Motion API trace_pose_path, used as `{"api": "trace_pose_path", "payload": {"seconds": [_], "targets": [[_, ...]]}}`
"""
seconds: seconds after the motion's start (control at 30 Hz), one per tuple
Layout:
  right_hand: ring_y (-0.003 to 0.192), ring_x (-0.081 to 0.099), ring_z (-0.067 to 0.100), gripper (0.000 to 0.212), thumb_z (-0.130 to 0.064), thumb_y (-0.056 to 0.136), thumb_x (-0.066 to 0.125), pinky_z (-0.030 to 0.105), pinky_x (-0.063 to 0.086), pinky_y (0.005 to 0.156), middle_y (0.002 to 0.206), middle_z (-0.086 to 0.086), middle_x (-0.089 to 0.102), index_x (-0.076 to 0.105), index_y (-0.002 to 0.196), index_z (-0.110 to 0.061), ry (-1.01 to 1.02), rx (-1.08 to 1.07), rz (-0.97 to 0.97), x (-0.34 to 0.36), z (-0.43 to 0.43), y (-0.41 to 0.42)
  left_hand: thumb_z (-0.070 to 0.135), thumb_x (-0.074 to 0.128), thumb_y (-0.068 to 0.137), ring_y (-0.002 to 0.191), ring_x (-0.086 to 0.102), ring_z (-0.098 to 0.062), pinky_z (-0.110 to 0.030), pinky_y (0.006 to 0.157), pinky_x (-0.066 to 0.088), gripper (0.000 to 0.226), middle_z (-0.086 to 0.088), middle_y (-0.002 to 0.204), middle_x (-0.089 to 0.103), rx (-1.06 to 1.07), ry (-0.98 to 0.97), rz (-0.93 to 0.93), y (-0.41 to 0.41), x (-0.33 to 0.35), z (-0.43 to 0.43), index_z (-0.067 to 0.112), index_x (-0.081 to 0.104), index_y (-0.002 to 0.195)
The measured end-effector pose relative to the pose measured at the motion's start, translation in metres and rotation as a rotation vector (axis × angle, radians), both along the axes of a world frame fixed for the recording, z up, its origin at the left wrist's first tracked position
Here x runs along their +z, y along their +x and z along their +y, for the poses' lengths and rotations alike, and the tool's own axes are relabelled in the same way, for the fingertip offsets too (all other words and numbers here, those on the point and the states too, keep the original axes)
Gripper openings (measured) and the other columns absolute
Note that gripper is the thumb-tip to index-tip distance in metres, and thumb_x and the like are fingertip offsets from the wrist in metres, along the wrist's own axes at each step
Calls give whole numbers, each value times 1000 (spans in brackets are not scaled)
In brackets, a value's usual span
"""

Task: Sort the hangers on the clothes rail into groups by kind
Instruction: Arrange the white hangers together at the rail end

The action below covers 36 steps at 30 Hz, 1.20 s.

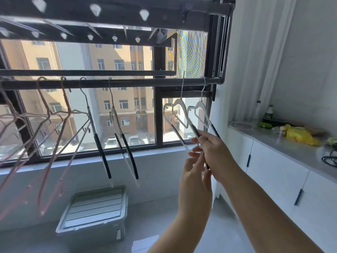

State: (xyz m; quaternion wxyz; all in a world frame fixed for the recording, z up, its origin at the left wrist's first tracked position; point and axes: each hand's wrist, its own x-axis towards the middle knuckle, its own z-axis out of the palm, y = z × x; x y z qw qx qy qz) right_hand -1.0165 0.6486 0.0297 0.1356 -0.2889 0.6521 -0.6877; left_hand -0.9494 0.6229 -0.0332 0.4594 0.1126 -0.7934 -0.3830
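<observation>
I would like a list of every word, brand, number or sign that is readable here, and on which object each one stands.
No text can be read in this view.
Bottle: its label is too blurred to read.
Storage box: a small dark mark on its front, too small to read.
White hanger, clothes rail: no lettering shows.

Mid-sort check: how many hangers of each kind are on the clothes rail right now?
Pink hangers: 3 in view, the leftmost cut off by the frame edge
White hangers with black grips: 4
Total: 7 in view
</observation>
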Motion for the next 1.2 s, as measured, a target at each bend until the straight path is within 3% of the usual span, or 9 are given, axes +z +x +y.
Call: {"api": "trace_pose_path", "payload": {"seconds": [0.4, 0.53, 0.73, 0.8, 0.9, 1.0, 1.1, 1.2], "targets": [[72, 67, 14, 30, -16, 99, 33, 14, 54, 54, 107, 9, 63, 52, 122, -13, 10, -54, 95, 0, 4, -10, 4, 56, 84, 85, 47, 11, -2, 78, 37, 44, 12, 106, 48, 1, -62, -50, -8, -8, 7, 24, 53, 122], [79, 68, 16, 30, -17, 99, 33, 17, 56, 63, 109, 5, 63, 52, 123, -16, 36, -76, 170, -10, 0, -10, 3, 55, 84, 90, 52, 3, -5, 85, 40, 47, 13, 107, 48, -3, -46, -47, -3, -15, 7, 25, 51, 125], [92, 64, 16, 33, -18, 99, 33, 21, 55, 77, 115, 3, 59, 49, 128, -14, 90, -105, 251, -14, -1, -8, 8, 55, 86, 99, 48, 8, -2, 89, 36, 50, 17, 116, 47, -33, -57, -82, 8, -21, 5, 30, 46, 130], [107, 57, 18, 36, -21, 99, 34, 26, 46, 92, 121, 4, 56, 45, 132, -15, 171, -143, 339, -12, 1, -5, 10, 56, 85, 97, 46, 14, -1, 87, 35, 49, 24, 110, 45, -30, -70, -49, 17, -22, 3, 31, 46, 128], [128, 41, 17, 42, -22, 97, 39, 17, 25, 100, 139, 3, 45, 38, 138, -13, 278, -275, 568, -12, 4, 7, 22, 52, 84, 99, 47, 11, -10, 85, 42, 42, 26, 108, 46, 39, -103, 21, 35, -21, -8, 33, 48, 124], [129, 38, 14, 42, -26, 93, 41, 12, 21, 103, 137, 0, 46, 46, 132, -14, 141, -456, 815, -11, 4, 35, 31, 47, 84, 99, 48, 5, -18, 83, 45, 38, 24, 107, 47, 183, -172, 78, 57, -12, -25, 38, 45, 122], [118, 42, -1, 36, -30, 90, 43, 4, 28, 97, 123, -17, 46, 52, 124, -24, -5, -326, 774, -11, -5, 63, 27, 45, 84, 100, 47, 0, -24, 83, 44, 39, 25, 106, 43, 318, -204, 167, 81, -2, -41, 34, 44, 123], [106, 45, -9, 32, -29, 93, 48, -4, 31, 82, 119, -22, 46, 47, 125, -33, 56, -3, 548, -15, -27, 83, 28, 39, 86, 109, 44, -4, -34, 90, 46, 45, 23, 115, 35, 414, -154, 191, 100, 0, -54, 28, 35, 131]]}}
